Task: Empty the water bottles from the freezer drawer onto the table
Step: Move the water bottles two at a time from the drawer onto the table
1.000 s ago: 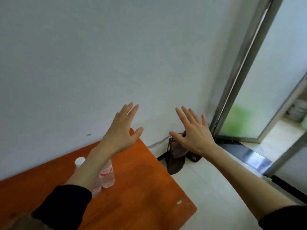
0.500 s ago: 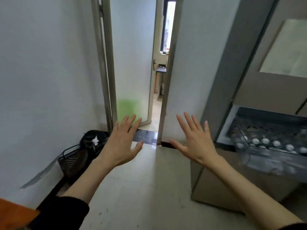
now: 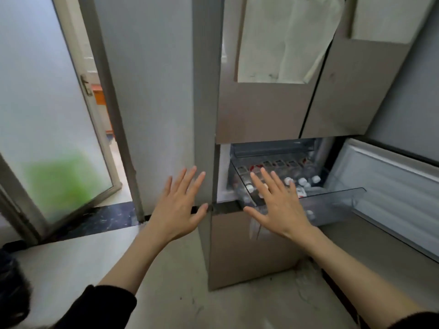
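A beige fridge stands ahead with its clear plastic freezer drawer (image 3: 332, 200) pulled out at mid height. Several water bottles (image 3: 303, 181) with white caps lie packed inside it. My right hand (image 3: 276, 205) is raised in front of the drawer's left part, fingers spread, holding nothing. To its left, my left hand (image 3: 181, 205) hangs before the fridge's left edge, also spread and empty. The table is out of view.
The open freezer door (image 3: 389, 191) swings out at the right. A frosted glass door (image 3: 47, 115) stands ajar at the left, with a dark threshold (image 3: 99, 219) below it. A dark object (image 3: 11, 281) sits at the lower left on the pale floor.
My view has swung right, from the orange table with bottles, past the doorway, to the fridge. Both hands stayed spread and empty and now hover close to the open drawer.
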The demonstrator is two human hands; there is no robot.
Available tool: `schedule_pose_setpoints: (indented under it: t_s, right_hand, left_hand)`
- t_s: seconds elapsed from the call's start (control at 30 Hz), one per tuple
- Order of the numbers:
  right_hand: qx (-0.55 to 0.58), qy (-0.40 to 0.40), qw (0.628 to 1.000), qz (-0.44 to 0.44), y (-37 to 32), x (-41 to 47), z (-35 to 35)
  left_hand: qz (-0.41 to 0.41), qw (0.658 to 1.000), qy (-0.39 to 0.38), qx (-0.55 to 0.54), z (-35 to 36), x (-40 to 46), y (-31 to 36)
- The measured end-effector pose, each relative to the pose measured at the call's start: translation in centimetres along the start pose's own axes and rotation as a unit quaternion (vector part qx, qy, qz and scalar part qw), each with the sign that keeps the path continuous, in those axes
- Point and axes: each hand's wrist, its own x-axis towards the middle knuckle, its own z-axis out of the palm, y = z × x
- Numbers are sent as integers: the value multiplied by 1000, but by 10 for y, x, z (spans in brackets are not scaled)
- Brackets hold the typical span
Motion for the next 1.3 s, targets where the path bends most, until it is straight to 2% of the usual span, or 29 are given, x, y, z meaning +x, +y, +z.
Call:
schedule_pose_setpoints:
  t_s: [0.3, 0.57, 0.7, 0.9, 1.07, 1.3]
  right_hand:
    - [47, -67, 990, 117, 131, 47, 40]
    - [119, -110, 982, 101, 227, 104, 92]
    - [137, -157, 973, 103, 276, 136, 115]
    - [89, -286, 951, 69, 333, 178, 144]
    - [82, -261, 960, 60, 343, 198, 155]
    - [-7, -272, 961, -55, 340, 209, 158]
  left_hand:
    - [117, 987, -97, -60, 97, 143, 45]
    - [143, 971, -174, -85, 183, 214, 80]
    - [115, 969, -198, -96, 216, 247, 97]
    - [72, 962, -228, -135, 251, 273, 132]
    - [62, 960, -228, -152, 265, 283, 147]
    - [30, 939, -293, -178, 287, 291, 160]
